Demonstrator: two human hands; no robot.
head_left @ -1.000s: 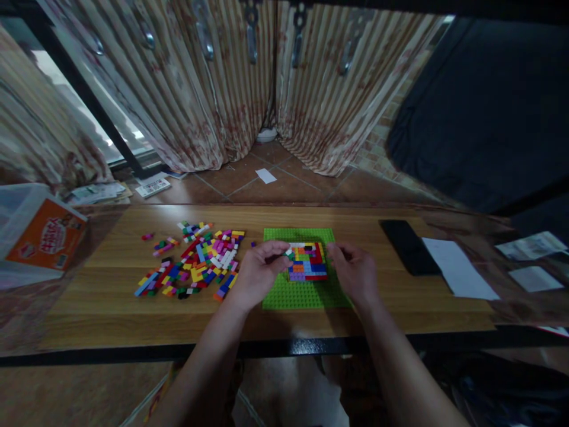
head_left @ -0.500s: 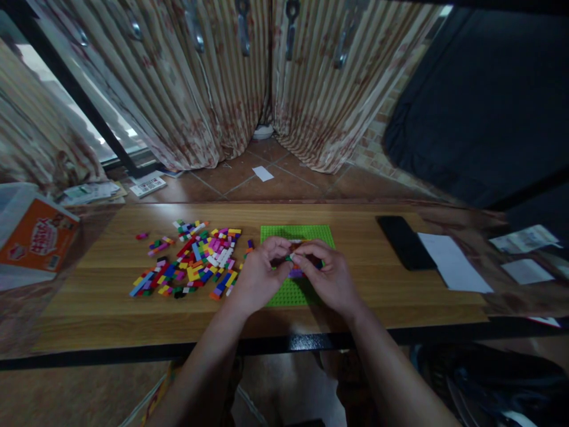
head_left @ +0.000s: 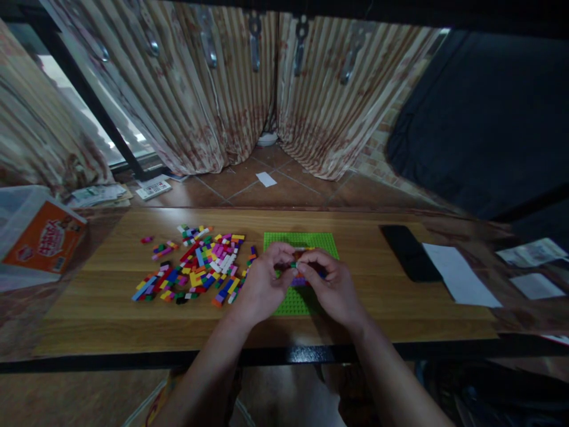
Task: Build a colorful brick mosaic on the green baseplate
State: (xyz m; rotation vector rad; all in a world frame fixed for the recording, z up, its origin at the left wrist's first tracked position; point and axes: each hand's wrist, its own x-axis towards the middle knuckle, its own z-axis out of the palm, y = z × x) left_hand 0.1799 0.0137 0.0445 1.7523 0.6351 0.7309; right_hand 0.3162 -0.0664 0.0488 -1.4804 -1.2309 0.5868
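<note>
Both hands meet over the green studded baseplate (head_left: 296,305), fingertips close together. A small green brick (head_left: 293,265) shows between them. My left hand (head_left: 269,284) pinches it from the left with thumb and fingers. From the right, my right hand (head_left: 331,284) closes its thumb and forefinger at the same brick. Beneath the fingers, coloured bricks, among them a purple brick (head_left: 300,282), sit on the baseplate, largely hidden by the hands. Left of my left hand lies a spread-out pile of loose bricks (head_left: 195,276) in many colours.
On the wooden table (head_left: 355,326), a black phone (head_left: 409,252) and white paper (head_left: 460,276) lie at the right. A clear plastic box (head_left: 20,204) with an orange label stands beyond the left end. Striped curtains (head_left: 240,107) hang behind.
The whole view has shifted slightly, so the table sits a little lower and farther right. Both hands keep their pinch over the baseplate, with little visible change.
</note>
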